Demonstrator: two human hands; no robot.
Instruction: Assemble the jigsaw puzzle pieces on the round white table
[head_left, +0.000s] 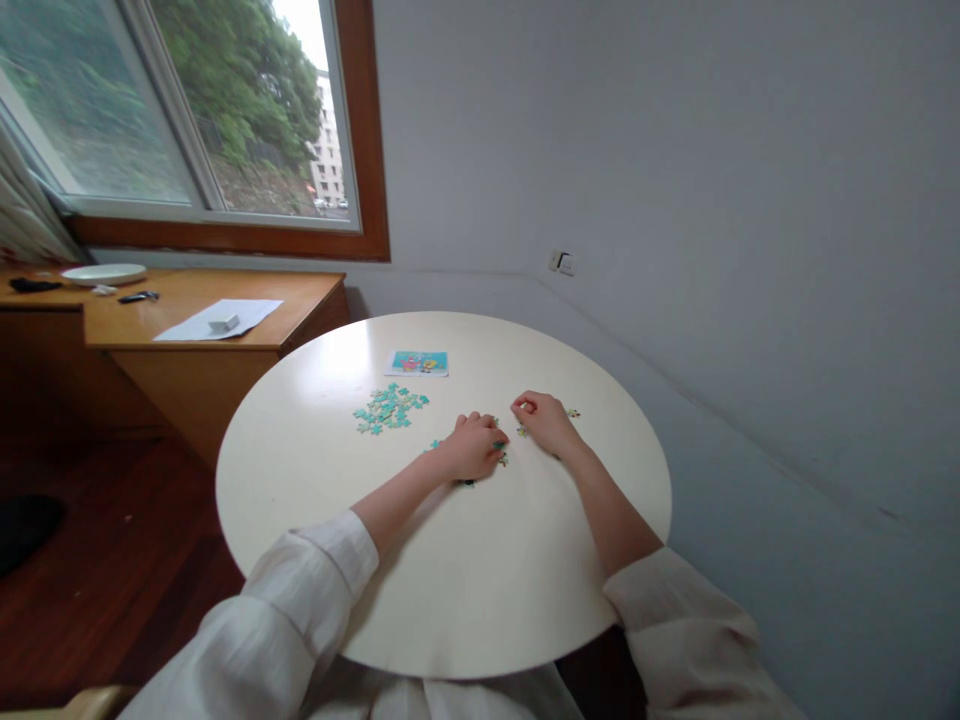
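My left hand [474,446] rests low over the round table's middle, fingers curled, with a small teal jigsaw puzzle piece [500,443] at its fingertips. Other pieces lie around and partly under that hand, including a dark one [466,483] near the wrist. To its right, my right hand [546,422] has thumb and forefinger pinched together; whatever sits between them is too small to make out. Loose pieces lie beside it, such as a yellowish one [522,432] and another [574,413] past the knuckles. A heap of turquoise puzzle pieces [390,408] is left of both hands.
A colourful picture card [418,363] lies behind the heap on the round cream table [465,580]. At the left, a wooden desk [315,300] holds white paper [259,312], a small white box [223,323] and a white plate [105,273]. Walls stand behind and at the right.
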